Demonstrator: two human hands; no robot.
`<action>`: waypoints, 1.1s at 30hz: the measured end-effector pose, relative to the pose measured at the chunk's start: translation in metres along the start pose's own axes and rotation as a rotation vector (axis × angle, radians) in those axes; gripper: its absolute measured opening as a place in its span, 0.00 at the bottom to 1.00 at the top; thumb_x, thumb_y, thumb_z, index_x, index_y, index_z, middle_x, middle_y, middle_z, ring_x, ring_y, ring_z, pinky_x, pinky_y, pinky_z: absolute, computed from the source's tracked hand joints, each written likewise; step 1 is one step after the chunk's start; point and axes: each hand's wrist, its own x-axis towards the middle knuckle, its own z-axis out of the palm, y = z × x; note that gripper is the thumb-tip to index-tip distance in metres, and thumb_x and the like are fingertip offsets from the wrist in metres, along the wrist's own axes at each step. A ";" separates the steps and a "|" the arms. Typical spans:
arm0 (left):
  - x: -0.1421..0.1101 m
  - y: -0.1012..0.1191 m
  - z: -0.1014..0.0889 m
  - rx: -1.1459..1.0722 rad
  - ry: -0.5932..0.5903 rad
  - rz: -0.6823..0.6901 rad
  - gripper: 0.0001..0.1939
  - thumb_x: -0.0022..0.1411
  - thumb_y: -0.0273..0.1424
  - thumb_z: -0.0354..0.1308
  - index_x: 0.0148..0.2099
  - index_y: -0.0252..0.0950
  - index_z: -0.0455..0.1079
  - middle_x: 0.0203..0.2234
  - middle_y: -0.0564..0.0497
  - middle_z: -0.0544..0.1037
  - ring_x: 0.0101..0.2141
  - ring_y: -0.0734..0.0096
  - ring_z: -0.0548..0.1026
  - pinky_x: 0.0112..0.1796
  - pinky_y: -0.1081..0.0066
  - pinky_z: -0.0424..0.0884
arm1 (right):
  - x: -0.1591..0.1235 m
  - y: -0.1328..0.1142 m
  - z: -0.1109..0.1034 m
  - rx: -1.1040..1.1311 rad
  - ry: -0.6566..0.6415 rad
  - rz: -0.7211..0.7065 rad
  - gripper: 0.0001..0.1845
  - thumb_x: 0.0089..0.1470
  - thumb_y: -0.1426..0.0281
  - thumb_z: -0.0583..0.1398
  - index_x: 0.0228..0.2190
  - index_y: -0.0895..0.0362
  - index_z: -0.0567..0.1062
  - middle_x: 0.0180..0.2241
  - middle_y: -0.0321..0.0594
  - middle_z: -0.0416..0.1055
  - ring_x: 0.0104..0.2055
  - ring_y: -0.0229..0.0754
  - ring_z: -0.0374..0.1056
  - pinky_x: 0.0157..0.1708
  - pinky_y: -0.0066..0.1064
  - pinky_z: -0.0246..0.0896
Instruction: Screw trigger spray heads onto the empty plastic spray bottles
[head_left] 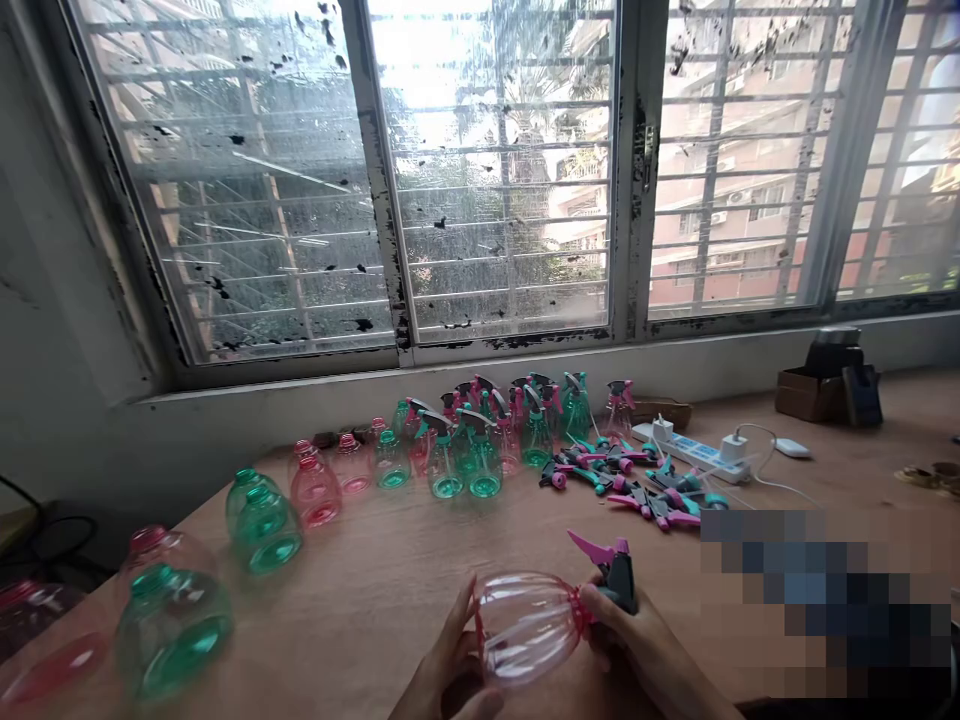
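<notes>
A clear pink spray bottle [525,625] lies sideways between my hands, low in the middle of the head view. My left hand [454,665] is wrapped round its base end. At the neck, my right hand [626,625] grips the grey and pink spray head [619,575], which sits at the bottle's mouth; how tightly it is fastened I cannot tell. The pink trigger points up and to the left. Beyond my right hand lies a pile of loose spray heads [637,480] in grey, pink and teal.
Bottles without heads, such as the green one [176,630], line the table's left side. Several bottles with heads [480,455] stand at the back below the window. A power strip [694,450] with cables and a brown box [810,390] are at the back right. A pixelated patch covers the lower right.
</notes>
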 end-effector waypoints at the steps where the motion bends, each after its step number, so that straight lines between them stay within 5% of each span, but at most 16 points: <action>1: 0.000 -0.001 0.001 -0.002 -0.003 0.007 0.50 0.63 0.50 0.63 0.76 0.54 0.36 0.72 0.46 0.57 0.57 0.45 0.74 0.60 0.54 0.67 | 0.000 0.000 0.000 -0.005 -0.007 -0.002 0.28 0.49 0.45 0.69 0.29 0.56 0.71 0.19 0.31 0.70 0.17 0.34 0.61 0.19 0.27 0.53; 8: 0.005 -0.005 -0.001 -0.049 -0.089 0.045 0.58 0.59 0.55 0.65 0.77 0.42 0.34 0.61 0.37 0.73 0.62 0.40 0.70 0.63 0.50 0.60 | -0.002 -0.004 0.002 -0.024 -0.055 0.016 0.29 0.45 0.45 0.71 0.29 0.57 0.73 0.19 0.31 0.70 0.18 0.34 0.62 0.20 0.27 0.54; 17: 0.007 -0.007 -0.008 -0.006 0.003 -0.001 0.50 0.63 0.50 0.64 0.76 0.49 0.39 0.69 0.44 0.65 0.63 0.43 0.68 0.60 0.54 0.66 | -0.003 -0.006 0.003 -0.014 -0.057 0.009 0.28 0.46 0.46 0.71 0.29 0.57 0.73 0.20 0.32 0.72 0.18 0.34 0.62 0.20 0.27 0.56; 23: 0.006 -0.008 -0.010 0.103 0.018 -0.006 0.52 0.63 0.53 0.62 0.77 0.46 0.36 0.56 0.40 0.76 0.56 0.47 0.74 0.57 0.56 0.68 | 0.000 -0.004 0.003 -0.040 -0.055 -0.014 0.29 0.45 0.45 0.72 0.30 0.57 0.73 0.19 0.32 0.72 0.18 0.35 0.62 0.19 0.27 0.55; 28: 0.002 -0.016 -0.012 0.123 0.031 -0.025 0.57 0.59 0.57 0.63 0.77 0.45 0.35 0.55 0.39 0.74 0.53 0.47 0.74 0.56 0.55 0.68 | -0.001 -0.006 0.003 -0.056 -0.083 -0.033 0.28 0.47 0.45 0.70 0.28 0.57 0.73 0.20 0.33 0.72 0.17 0.34 0.62 0.18 0.27 0.54; 33: 0.002 -0.024 -0.014 0.037 0.032 0.004 0.57 0.57 0.60 0.62 0.76 0.48 0.35 0.68 0.40 0.58 0.55 0.47 0.71 0.57 0.54 0.65 | -0.007 -0.007 0.005 -0.050 -0.087 -0.015 0.30 0.41 0.49 0.74 0.37 0.59 0.78 0.22 0.33 0.73 0.19 0.35 0.61 0.21 0.29 0.56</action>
